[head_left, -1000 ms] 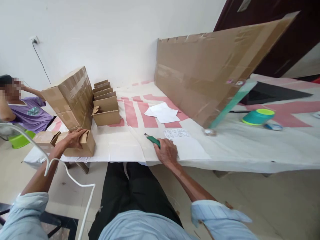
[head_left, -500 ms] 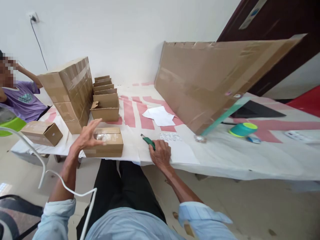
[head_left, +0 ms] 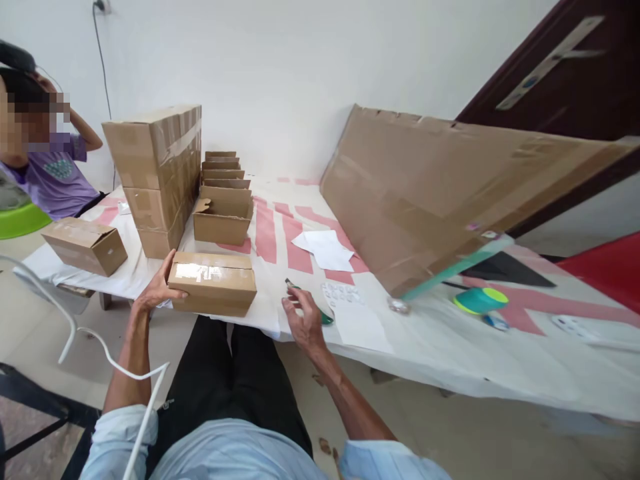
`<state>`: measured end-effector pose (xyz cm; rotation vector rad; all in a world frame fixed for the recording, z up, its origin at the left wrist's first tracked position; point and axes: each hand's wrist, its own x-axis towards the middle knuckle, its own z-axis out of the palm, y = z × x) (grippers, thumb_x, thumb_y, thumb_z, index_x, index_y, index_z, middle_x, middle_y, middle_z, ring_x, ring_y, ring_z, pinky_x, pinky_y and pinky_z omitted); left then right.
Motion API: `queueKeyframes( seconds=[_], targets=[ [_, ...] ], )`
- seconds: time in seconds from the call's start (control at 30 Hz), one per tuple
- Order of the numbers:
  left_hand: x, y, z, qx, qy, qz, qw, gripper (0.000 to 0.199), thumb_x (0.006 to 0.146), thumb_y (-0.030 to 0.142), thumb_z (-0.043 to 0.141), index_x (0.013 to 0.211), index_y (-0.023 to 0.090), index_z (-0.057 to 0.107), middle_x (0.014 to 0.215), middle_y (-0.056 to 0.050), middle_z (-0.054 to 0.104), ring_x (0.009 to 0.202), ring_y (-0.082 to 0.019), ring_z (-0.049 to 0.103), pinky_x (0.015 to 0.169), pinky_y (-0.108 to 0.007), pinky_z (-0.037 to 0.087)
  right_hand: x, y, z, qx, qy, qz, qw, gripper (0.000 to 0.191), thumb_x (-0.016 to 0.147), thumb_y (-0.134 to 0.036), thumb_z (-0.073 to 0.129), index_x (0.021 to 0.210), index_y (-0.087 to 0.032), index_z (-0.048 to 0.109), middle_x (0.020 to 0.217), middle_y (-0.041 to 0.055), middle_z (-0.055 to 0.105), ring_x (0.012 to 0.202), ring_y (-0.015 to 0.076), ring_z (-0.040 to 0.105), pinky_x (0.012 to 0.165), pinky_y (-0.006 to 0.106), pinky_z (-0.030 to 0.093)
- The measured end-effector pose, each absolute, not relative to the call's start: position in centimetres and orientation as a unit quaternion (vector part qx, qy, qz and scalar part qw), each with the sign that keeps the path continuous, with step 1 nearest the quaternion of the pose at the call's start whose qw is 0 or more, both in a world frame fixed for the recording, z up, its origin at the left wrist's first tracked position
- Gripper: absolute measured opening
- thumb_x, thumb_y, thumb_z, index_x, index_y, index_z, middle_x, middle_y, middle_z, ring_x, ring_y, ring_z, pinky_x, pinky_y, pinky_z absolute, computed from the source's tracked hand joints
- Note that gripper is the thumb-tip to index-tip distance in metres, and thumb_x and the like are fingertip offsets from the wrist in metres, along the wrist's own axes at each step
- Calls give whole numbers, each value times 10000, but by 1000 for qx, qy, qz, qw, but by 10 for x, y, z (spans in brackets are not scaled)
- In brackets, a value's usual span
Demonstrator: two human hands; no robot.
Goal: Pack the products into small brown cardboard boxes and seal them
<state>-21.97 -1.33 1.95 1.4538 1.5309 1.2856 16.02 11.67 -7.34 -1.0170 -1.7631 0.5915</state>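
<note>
As left hand [head_left: 157,287] clasps box [head_left: 215,283], near table edge [head_left: 410,351], right hand [head_left: 306,323] open over cutter [head_left: 327,318]

Found matt cardbd. on near carton [head_left: 213,293], w/ glossy tape [head_left: 189,271] atop. Noted smooth matt paper for printed sheet [head_left: 363,327], creased finish on table cover [head_left: 450,353] (cloth/plastic, can't tell), metal-look door plate [head_left: 550,63].

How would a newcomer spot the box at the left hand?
On the cloth-covered table, find the tall carton stack. Just in front, near the table's edge, sits a taped cardboard box. Only it has the left hand at its end.
</note>
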Motion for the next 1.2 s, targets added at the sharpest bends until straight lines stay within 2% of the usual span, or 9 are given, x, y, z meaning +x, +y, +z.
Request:
queueKeyframes(
  seconds=[0.07,0.17,0.27,0.4,0.6,0.83,1.0,1.1,1.2],
  targets=[
    [-211,-18,13,552,589,497,318,1466,603,484,982,1761,227,120,1791,-198,292,1646,-418,320,1343,-527,308,140,106,-59,-384,-703,336,496,562,1004,-631,548,1345,-207,687,1288,153,730,1122,304,696,929,458,589],
    [-192,-23,3,547,588,511,307,1486,587,512,990,1756,231,117,1805,-218,239,1662,-430,273,1320,-567,333,115,96,-39,-374,-684,388,492,654,975,-673,593,1424,-203,666,1386,157,720,1218,319,683,1006,465,575],
    [-170,-29,-3,561,582,516,285,1443,583,505,994,1744,243,179,1791,-225,271,1653,-443,290,1302,-610,340,110,100,-34,-407,-667,386,490,656,949,-679,614,1386,-197,698,1380,152,735,1248,334,664,1043,482,557],
    [-146,-37,3,591,569,512,253,1383,613,471,991,1741,250,222,1771,-189,337,1643,-429,319,1322,-568,336,128,118,-49,-445,-611,426,497,622,908,-689,635,1285,-205,735,1317,127,763,1246,327,666,1068,498,544],
    [-132,-40,8,603,557,521,232,1366,590,549,1013,1712,213,310,1729,-186,412,1607,-445,382,1334,-550,339,142,131,-64,-427,-564,501,498,532,898,-675,644,1195,-241,718,1246,67,757,1157,256,689,923,408,602],
    [-129,-42,-5,589,569,531,217,1306,603,616,1003,1676,220,371,1670,-194,458,1553,-434,449,1300,-563,382,139,128,-65,-429,-534,514,517,491,867,-658,669,1111,-233,704,1137,45,747,1079,230,678,868,372,588],
    [-123,-39,-7,615,558,518,206,1328,616,528,1009,1711,262,307,1686,-175,417,1551,-426,428,1297,-568,381,139,132,-64,-426,-503,539,525,480,833,-646,702,1067,-226,702,1072,28,727,987,191,663,816,326,577],
    [-118,-37,-2,608,566,524,190,1270,612,416,1002,1686,244,347,1637,-175,468,1504,-419,473,1274,-562,407,140,131,-63,-417,-481,557,533,461,788,-638,746,991,-228,693,986,9,709,905,171,649,770,304,574],
    [-115,-39,8,599,581,524,169,1209,581,366,1003,1629,217,419,1594,-181,516,1471,-420,507,1263,-556,409,143,127,-61,-414,-488,575,509,491,762,-667,760,972,-228,691,950,12,713,875,183,658,756,330,593]
  ],
)
